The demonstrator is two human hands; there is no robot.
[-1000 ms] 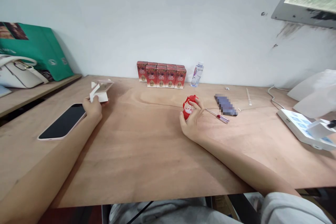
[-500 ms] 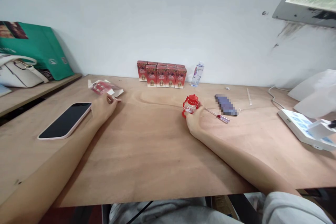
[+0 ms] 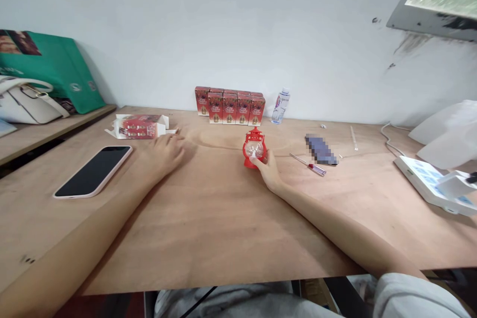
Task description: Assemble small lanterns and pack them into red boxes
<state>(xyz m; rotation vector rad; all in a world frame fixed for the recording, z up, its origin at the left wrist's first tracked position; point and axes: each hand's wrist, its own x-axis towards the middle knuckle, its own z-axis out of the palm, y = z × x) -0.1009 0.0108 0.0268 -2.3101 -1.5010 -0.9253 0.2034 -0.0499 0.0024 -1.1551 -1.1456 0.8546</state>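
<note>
The right hand [image 3: 269, 171] has its grip closed on an upright red lantern [image 3: 254, 147] mid-surface; the left hand [image 3: 167, 151] rests empty, fingers loose, near an opened box [image 3: 138, 126].

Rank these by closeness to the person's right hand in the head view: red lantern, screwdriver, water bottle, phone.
1. Red lantern: touching the right hand.
2. Screwdriver: just to its right.
3. Water bottle: by the back wall.
4. Phone: far left.
</note>
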